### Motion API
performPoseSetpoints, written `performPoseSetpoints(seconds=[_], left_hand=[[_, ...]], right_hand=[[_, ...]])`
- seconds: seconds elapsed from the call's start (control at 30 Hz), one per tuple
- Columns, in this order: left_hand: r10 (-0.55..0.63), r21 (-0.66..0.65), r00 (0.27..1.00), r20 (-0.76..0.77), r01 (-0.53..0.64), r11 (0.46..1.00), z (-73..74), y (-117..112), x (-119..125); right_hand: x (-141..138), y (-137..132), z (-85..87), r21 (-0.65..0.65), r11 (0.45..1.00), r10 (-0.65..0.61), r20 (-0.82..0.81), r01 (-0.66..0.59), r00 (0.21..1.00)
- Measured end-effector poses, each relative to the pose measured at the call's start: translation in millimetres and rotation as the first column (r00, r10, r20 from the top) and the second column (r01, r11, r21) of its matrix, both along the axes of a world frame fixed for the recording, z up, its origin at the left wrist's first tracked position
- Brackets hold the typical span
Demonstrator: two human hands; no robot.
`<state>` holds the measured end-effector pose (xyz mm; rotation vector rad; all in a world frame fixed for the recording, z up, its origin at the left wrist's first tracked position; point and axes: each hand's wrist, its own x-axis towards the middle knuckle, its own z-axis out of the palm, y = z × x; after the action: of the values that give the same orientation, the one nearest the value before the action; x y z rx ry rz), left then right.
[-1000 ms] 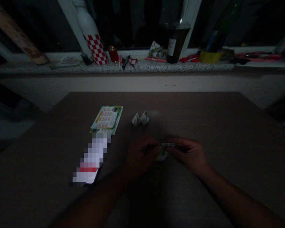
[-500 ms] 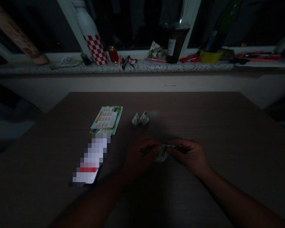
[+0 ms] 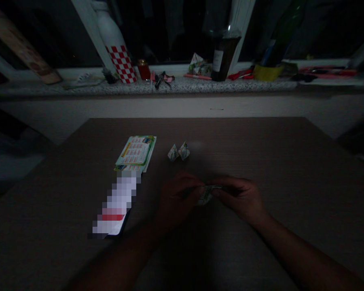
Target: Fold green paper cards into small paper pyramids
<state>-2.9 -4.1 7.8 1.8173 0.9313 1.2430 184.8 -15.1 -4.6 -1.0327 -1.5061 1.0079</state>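
The room is dim. Over the brown table, my left hand and my right hand meet on a small folded piece of printed paper. Both hands pinch it, the left on its left edge and the right on its top right. Two finished small folded paper shapes stand side by side just beyond the hands. A stack of printed paper sheets lies to the left of them.
A blurred-out flat object lies near the stack's front end. The window sill behind the table carries a red-and-white checked bottle, a dark bottle, a small red can, pens and crumpled paper.
Both hands keep pinching the folded paper; fingers shifted slightly and the paper looks a little more closed up. Everything else on the table stayed put.
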Motion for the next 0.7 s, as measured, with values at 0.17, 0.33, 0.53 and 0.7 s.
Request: performPoseSetpoints(seconds=[0.17, 0.33, 0.53, 0.7], left_hand=[[-0.001, 0.036, 1.000, 0.015, 0.001, 0.999, -2.6, 3.4, -1.2], [0.020, 0.105, 0.999, -0.025, -0.017, 0.994, -2.0, 5.2, -1.6], [0.040, 0.183, 0.997, -0.062, -0.028, 0.983, -0.1, 5.1, -1.5], [0.021, 0.168, 1.000, -0.023, -0.017, 0.986, -0.2, 5.2, -2.7]], right_hand=[[-1.3, 1.4, 2.3, 0.049, 0.999, 0.018, -0.058, -0.015, 0.998], [-1.7, 3.2, 4.2, 0.102, 0.995, 0.029, -0.073, -0.021, 0.997], [-2.3, 3.2, 5.2, 0.139, 0.990, 0.024, -0.081, -0.013, 0.996], [0.4, 2.6, 3.9, 0.128, 0.992, 0.001, -0.036, 0.004, 0.999]])
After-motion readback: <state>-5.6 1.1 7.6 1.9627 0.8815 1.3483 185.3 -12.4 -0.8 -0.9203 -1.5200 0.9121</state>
